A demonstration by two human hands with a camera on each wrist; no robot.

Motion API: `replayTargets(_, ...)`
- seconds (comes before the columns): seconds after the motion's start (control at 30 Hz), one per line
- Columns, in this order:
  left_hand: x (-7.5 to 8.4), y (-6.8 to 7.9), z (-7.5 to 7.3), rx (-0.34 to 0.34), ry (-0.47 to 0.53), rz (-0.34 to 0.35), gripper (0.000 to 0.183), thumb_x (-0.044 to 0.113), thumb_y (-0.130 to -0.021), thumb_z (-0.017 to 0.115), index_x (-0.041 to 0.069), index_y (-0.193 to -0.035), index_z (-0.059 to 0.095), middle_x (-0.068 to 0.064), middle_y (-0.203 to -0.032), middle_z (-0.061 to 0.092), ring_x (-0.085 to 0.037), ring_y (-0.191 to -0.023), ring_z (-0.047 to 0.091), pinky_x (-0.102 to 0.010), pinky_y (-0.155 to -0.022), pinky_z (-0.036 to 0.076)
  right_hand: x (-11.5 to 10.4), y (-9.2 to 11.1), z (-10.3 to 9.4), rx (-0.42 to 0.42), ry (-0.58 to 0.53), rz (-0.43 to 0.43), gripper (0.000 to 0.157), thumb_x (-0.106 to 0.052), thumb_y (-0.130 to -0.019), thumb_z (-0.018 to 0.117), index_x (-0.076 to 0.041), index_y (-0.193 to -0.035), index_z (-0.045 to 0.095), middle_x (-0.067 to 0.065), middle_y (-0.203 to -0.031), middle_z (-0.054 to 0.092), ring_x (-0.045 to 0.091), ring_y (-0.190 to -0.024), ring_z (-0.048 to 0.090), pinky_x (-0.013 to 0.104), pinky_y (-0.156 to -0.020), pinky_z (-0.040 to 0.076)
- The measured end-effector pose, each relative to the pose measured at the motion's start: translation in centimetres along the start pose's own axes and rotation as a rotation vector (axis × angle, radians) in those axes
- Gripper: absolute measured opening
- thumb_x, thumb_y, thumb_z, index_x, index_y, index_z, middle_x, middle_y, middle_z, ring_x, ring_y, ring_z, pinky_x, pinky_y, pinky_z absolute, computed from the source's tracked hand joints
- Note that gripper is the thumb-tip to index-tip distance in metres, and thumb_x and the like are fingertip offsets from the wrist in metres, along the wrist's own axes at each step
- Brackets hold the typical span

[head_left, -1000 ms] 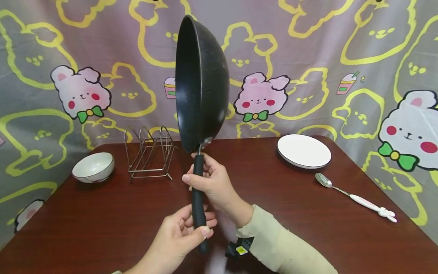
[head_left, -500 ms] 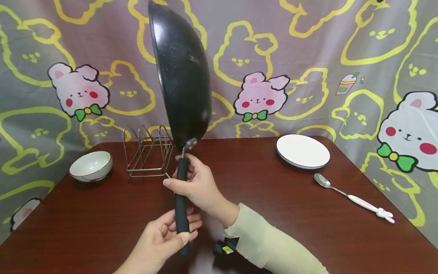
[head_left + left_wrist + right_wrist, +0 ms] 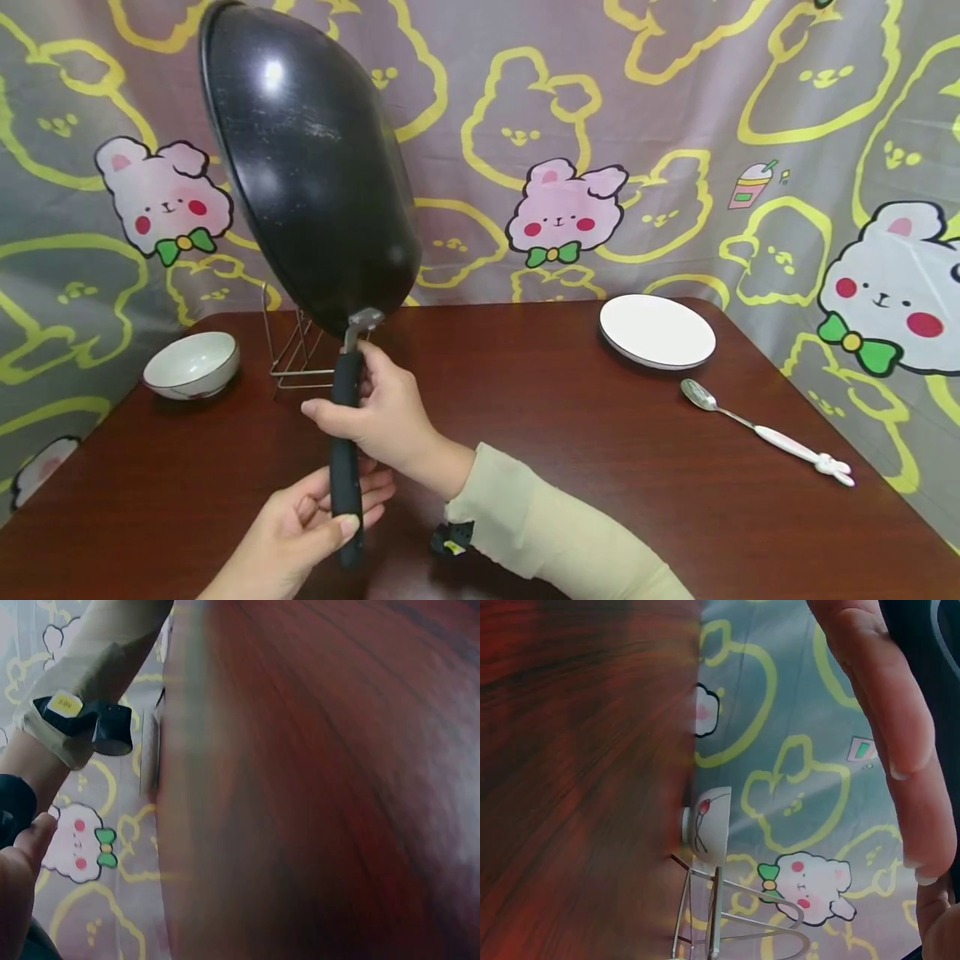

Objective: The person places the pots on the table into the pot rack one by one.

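A black wok (image 3: 315,167) is held up over the table in the head view, its scuffed outer side toward me and its bowl leaning left. My right hand (image 3: 390,408) grips the upper part of its black handle (image 3: 346,467), just below the metal joint. Lower down, my left hand (image 3: 292,525) holds the handle end between thumb and fingers. In the right wrist view, the right hand's fingers (image 3: 900,735) lie along the dark handle. Only part of the left hand (image 3: 19,877) shows at the edge of the left wrist view.
Behind the wok stands a wire rack (image 3: 300,367), partly hidden. A white bowl (image 3: 192,365) is left of it. At the right lie a white plate (image 3: 657,331) and a spoon with a rabbit handle (image 3: 783,442). A patterned curtain (image 3: 480,108) surrounds the brown table (image 3: 540,400).
Both hands have carried the wok leftward. It has turned and tilted left, so its outer side now faces me instead of its edge, and it covers more of the rack.
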State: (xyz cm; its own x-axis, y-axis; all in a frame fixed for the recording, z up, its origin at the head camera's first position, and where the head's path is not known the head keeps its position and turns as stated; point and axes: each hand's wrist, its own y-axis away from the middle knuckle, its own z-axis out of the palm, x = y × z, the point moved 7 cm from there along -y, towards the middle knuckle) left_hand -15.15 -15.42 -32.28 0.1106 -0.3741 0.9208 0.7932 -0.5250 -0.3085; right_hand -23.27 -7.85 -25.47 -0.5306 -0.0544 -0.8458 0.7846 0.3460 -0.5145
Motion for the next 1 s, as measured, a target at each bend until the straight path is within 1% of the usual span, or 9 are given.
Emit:
replayTargets(0.1,0.3,0.2,-0.5,-0.024,-0.005,0.013,0.046,-0.017,-0.09,0.035,-0.001,-0.132,0.042,-0.012,-0.128,0.056,-0.025,-0.119,0.053,-0.032,-0.094,0.044,-0.3,-0.2,0.3,0.005,0.068,-0.035,0.041,-0.015,-0.073,0.076,-0.009,-0.106,0.051,-0.001,-0.061,0.056,-0.002,-0.05,0.056,0.019,-0.048,0.048)
replayTargets(0.2,0.7,0.3,-0.8,-0.04,-0.038,0.026,0.049,-0.018,-0.089,0.033,0.003,-0.131,0.045,-0.013,-0.128,0.056,-0.026,-0.118,0.054,-0.031,-0.094,0.045,-0.7,-0.5,0.7,0.001,0.133,-0.063,0.04,-0.017,-0.073,0.076,-0.009,-0.104,0.051,-0.002,-0.064,0.055,-0.004,-0.051,0.053,0.016,-0.049,0.046)
replayTargets(0.33,1.3,0.4,-1.3,-0.046,-0.064,0.054,0.051,-0.021,-0.087,0.031,0.002,-0.13,0.046,-0.014,-0.127,0.057,-0.026,-0.117,0.055,-0.031,-0.093,0.045,-1.5,-1.0,1.1,-0.007,0.211,-0.093,0.038,-0.019,-0.074,0.075,-0.01,-0.1,0.05,-0.003,-0.064,0.053,-0.003,-0.052,0.049,0.014,-0.049,0.044)
replayTargets(0.5,1.9,0.6,-2.0,-0.042,-0.072,0.077,0.053,-0.023,-0.086,0.029,0.0,-0.13,0.046,-0.016,-0.126,0.057,-0.028,-0.115,0.056,-0.033,-0.092,0.046,-2.0,-1.7,1.8,-0.023,0.249,-0.104,0.037,-0.021,-0.074,0.075,-0.012,-0.098,0.048,-0.005,-0.063,0.053,-0.004,-0.053,0.048,0.012,-0.05,0.042)
replayTargets(0.77,1.9,1.5,-3.5,0.017,-0.075,0.046,0.053,-0.023,-0.086,0.03,0.002,-0.127,0.05,-0.014,-0.123,0.059,-0.026,-0.113,0.057,-0.032,-0.09,0.047,-1.7,-2.4,3.4,-0.05,0.303,-0.161,0.038,-0.022,-0.075,0.074,-0.01,-0.1,0.047,-0.006,-0.068,0.052,-0.006,-0.057,0.047,0.008,-0.052,0.041)
replayTargets(0.83,2.2,1.6,-3.7,0.005,-0.073,0.07,0.053,-0.024,-0.085,0.029,0.0,-0.128,0.048,-0.016,-0.124,0.058,-0.026,-0.114,0.056,-0.033,-0.091,0.047,-1.8,-2.6,3.7,-0.051,0.313,-0.162,0.039,-0.023,-0.075,0.074,-0.01,-0.1,0.047,-0.006,-0.068,0.051,-0.005,-0.057,0.046,0.008,-0.052,0.04)
replayTargets(0.87,2.3,1.7,-3.8,-0.006,-0.062,0.079,0.054,-0.024,-0.085,0.028,0.0,-0.129,0.047,-0.016,-0.125,0.058,-0.027,-0.115,0.056,-0.033,-0.092,0.046,-1.8,-2.7,3.8,-0.053,0.319,-0.163,0.039,-0.023,-0.075,0.074,-0.01,-0.101,0.047,-0.006,-0.069,0.05,-0.005,-0.057,0.046,0.008,-0.052,0.04)
replayTargets(0.93,2.4,1.8,-4.0,-0.007,-0.033,0.067,0.054,-0.023,-0.086,0.027,0.0,-0.13,0.047,-0.016,-0.126,0.057,-0.026,-0.117,0.055,-0.033,-0.093,0.045,-1.8,-2.9,4.0,-0.061,0.32,-0.148,0.04,-0.024,-0.076,0.074,-0.01,-0.101,0.047,-0.006,-0.07,0.05,-0.004,-0.058,0.047,0.008,-0.052,0.04)
replayTargets(1.0,2.5,1.9,-4.1,-0.023,0.004,0.068,0.054,-0.023,-0.086,0.024,-0.001,-0.131,0.045,-0.017,-0.128,0.055,-0.027,-0.119,0.053,-0.034,-0.094,0.044,-1.8,-3.1,4.2,-0.068,0.331,-0.134,0.04,-0.025,-0.076,0.074,-0.01,-0.101,0.047,-0.006,-0.071,0.05,-0.005,-0.059,0.047,0.007,-0.053,0.04)
